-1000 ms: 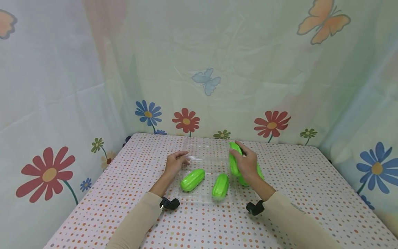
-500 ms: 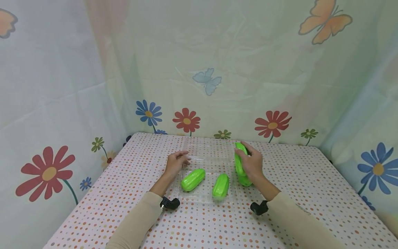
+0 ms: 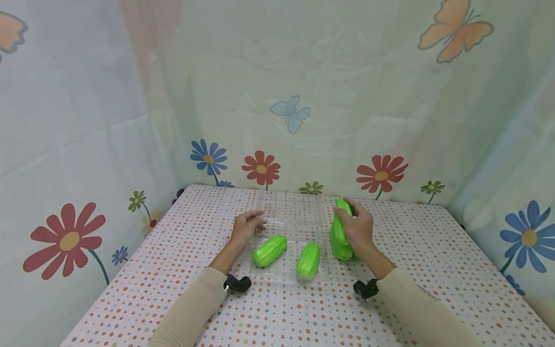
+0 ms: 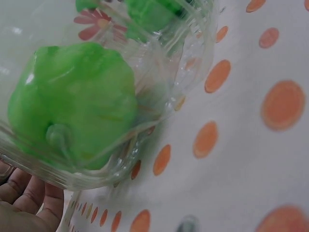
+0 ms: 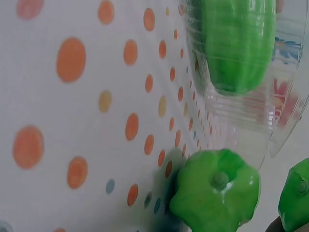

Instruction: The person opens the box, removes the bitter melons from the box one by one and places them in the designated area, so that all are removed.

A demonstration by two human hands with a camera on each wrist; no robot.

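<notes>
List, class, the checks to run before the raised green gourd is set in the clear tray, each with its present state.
1. Right hand grips the raised gourd: ok.
2. Left hand steadies the tray at its left rim: ok.
3. Free room in the tray beside the two gourds lying inside: cannot tell.
4. Tray lid folded back, out of the way: ok.
5. Another gourd lies on the tablecloth outside the tray, under the right hand: not ok.
</notes>
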